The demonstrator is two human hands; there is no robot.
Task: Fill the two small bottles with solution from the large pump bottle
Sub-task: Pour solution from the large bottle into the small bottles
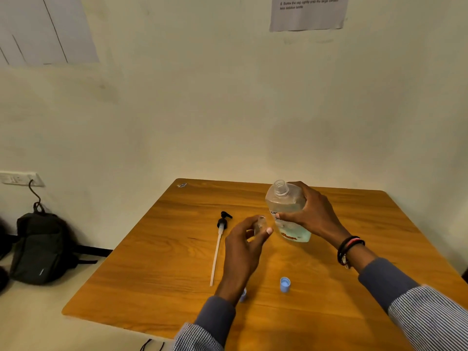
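My right hand (312,214) grips the large clear bottle (283,201), which is tilted left with its neck open and pale blue liquid in its lower half. My left hand (244,245) holds a small clear bottle (260,222) just left of the large one, mostly hidden by my fingers. The black pump head with its long white tube (219,239) lies on the wooden table (177,262) to the left. One blue cap (285,284) stands in front of my hands. Another blue piece (243,296) peeks out beside my left wrist. I cannot see a second small bottle.
A black backpack (41,247) leans against the wall on the floor at the left, below a wall socket (21,179). A printed sheet (307,11) hangs on the wall above the table. A small wrapper (181,185) lies at the table's far left corner.
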